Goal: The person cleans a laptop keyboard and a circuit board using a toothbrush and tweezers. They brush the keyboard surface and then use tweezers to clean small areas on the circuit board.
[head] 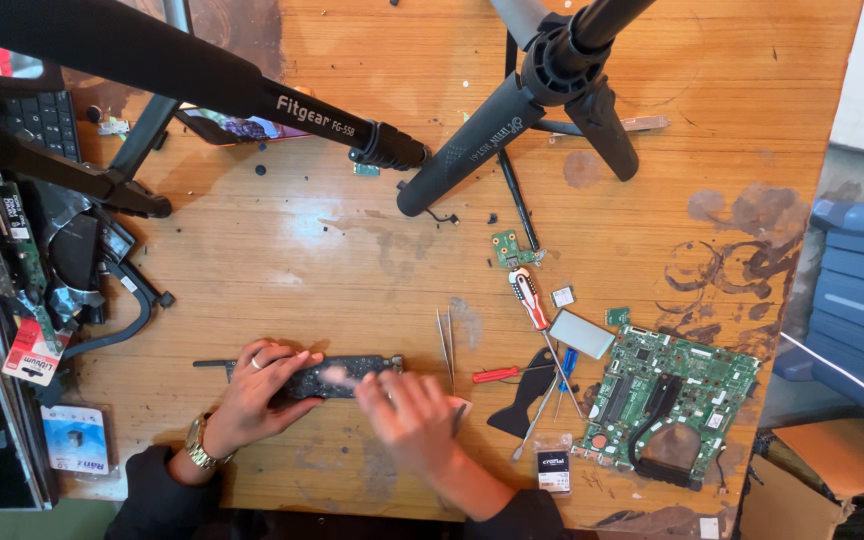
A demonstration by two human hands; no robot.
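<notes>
Two hands work on one long dark part [337, 375] that lies flat on the wooden table [352, 260], near its front edge. The left hand [252, 395] presses on the left end of the part with its fingers bent over it. The right hand [407, 415] is blurred above the right end; I cannot tell if it pinches something. It seems the disassembly is already far: a green circuit board [677, 400] lies bare at the right, well apart, and a small green board [512, 248] lies further up. Between them are tweezers [446, 345], a red screwdriver [530, 300] and a smaller red one [500, 374]. The dark part itself looks not yet finished. Black tripod legs [472, 150] stand on the far half of the table.
</notes>
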